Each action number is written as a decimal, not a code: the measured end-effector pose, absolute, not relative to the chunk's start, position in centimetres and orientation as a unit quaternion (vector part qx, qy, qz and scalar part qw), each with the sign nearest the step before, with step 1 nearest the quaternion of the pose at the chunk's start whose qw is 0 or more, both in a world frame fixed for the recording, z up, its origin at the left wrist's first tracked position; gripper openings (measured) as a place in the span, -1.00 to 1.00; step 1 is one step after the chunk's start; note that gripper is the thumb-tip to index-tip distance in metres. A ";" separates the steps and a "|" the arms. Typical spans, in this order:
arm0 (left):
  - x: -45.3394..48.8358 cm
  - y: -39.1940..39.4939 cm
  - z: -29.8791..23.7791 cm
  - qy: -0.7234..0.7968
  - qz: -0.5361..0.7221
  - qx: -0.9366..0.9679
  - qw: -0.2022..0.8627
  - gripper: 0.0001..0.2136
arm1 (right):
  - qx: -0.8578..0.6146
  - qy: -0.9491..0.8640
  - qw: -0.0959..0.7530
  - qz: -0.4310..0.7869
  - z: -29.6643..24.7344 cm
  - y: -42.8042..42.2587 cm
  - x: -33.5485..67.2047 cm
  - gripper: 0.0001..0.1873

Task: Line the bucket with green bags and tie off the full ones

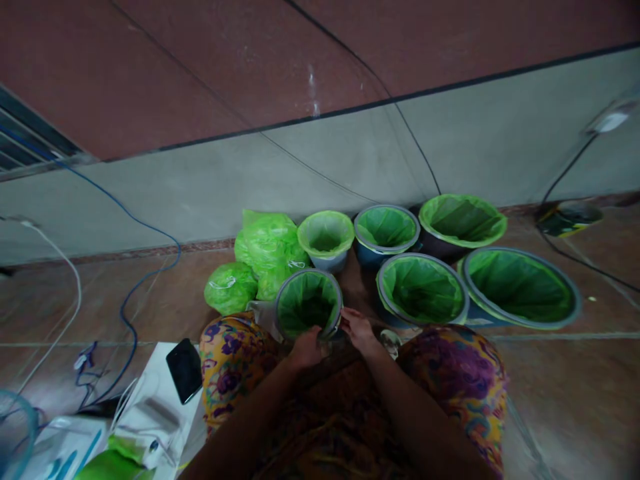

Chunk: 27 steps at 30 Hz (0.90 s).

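A small trash bin with a grey rim and a green bag lining it stands between my knees. My left hand is closed over the near edge of this bin, fingertips at the rim and liner. At the bin's right side, my right hand touches the outside of the rim with its fingers partly stretched out; whether it pinches the liner's edge is hard to see. The green liner hangs inside, and its bottom is dark. Just right of my right hand lies a small pale object I cannot make out.
Several other lined bins stand to the right and behind, among them a white bin and a large blue bin. Tied green bags sit at the wall. A phone lies on a white surface at left. Cables cross the floor.
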<state>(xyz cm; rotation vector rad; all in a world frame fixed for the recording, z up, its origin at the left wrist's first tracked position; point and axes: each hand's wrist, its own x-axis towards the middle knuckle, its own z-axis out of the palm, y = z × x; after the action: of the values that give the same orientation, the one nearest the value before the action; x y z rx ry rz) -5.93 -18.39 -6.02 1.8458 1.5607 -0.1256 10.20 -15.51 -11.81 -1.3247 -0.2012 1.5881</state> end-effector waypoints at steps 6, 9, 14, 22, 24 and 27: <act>-4.4 -16.5 -5.8 0.658 0.097 0.654 0.360 -0.83 | -0.547 -0.110 0.495 0.666 -11.4 -16.2 7.8 -0.68; -3.6 -15.4 -5.6 0.677 0.052 0.662 0.319 -0.88 | -0.557 -0.125 0.486 0.661 -11.1 -16.0 7.6 -0.72; -3.3 -14.6 -4.7 0.636 -0.032 0.726 0.259 -0.87 | -0.588 -0.139 0.470 0.644 -10.6 -15.8 7.9 -0.78; -3.0 -14.2 -3.2 0.612 -0.090 0.758 0.209 -0.81 | -0.613 -0.138 0.458 0.629 -10.5 -15.4 8.1 -0.85; -3.0 -14.2 -3.2 0.617 -0.092 0.752 0.213 -0.80 | -0.609 -0.134 0.460 0.633 -10.6 -15.5 8.1 -0.87; -3.1 -14.5 -3.5 0.626 -0.077 0.741 0.232 -0.80 | -0.604 -0.128 0.462 0.637 -10.8 -15.6 7.9 -0.86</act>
<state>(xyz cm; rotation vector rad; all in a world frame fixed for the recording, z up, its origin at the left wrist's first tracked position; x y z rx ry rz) -3.07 -14.53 -3.50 2.0355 1.7190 -0.2109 7.93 -15.62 -10.83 -1.4848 -0.3140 1.5654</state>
